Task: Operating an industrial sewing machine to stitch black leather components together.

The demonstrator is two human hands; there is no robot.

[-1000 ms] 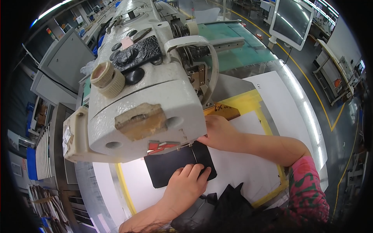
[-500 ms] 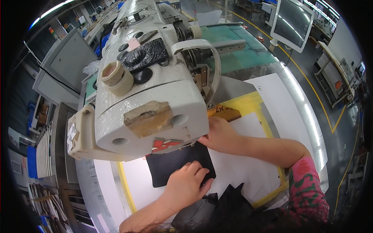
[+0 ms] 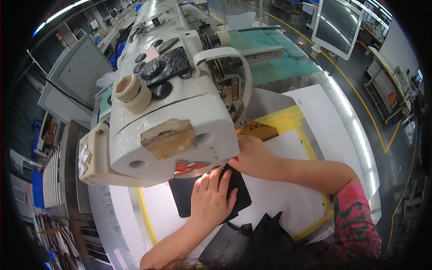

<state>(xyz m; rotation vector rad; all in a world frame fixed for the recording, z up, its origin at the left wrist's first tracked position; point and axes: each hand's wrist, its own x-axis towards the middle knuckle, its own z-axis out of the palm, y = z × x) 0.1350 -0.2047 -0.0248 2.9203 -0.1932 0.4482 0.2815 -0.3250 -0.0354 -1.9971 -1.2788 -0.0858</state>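
Note:
A flat black rectangular piece of material [image 3: 183,198] lies under the head of a large white sewing machine [image 3: 180,108]. My left hand [image 3: 210,200] rests flat on the piece, its fingers stretched out toward the machine and slightly apart. At the piece's far right corner is my right hand [image 3: 255,154], with curled fingers and the thumb by the machine's lower edge. The machine head hides my right fingertips and whatever they hold. Just beyond that hand sits a yellow-brown plate [image 3: 258,130] with handwriting on it.
White sheets edged with yellow tape [image 3: 310,139] cover the work surface. Crumpled black cloth [image 3: 270,234] and a dark grey piece [image 3: 225,243] lie at the near edge. A monitor [image 3: 337,28] stands at the far right, and a grey cabinet [image 3: 69,74] at the left.
My left hand has slid forward over the black piece, up to the machine head, and its fingers have straightened. My right hand has hardly moved.

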